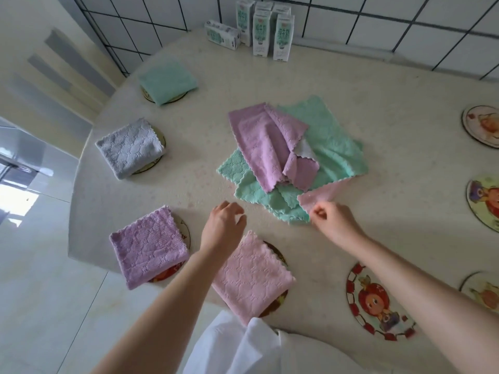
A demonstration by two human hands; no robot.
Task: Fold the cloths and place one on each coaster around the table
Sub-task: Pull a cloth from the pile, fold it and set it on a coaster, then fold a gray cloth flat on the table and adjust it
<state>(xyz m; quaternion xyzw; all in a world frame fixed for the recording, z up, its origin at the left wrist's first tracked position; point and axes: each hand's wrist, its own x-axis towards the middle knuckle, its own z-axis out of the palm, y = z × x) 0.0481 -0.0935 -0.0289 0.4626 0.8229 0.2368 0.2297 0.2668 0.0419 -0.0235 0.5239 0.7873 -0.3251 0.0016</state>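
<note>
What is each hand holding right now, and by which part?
The right hand pinches the unfolded pink cloth by its near corner. The left hand holds nothing; its fingers are loosely curled above the table.

milk cartons (266, 28) stand by the tiled wall (378, 25).

Pink cloth (322, 193) corner in right hand (334, 220)

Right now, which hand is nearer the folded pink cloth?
Left. The left hand is just beyond the folded pink cloth; the right hand is farther right, pinching an unfolded pink cloth.
</note>
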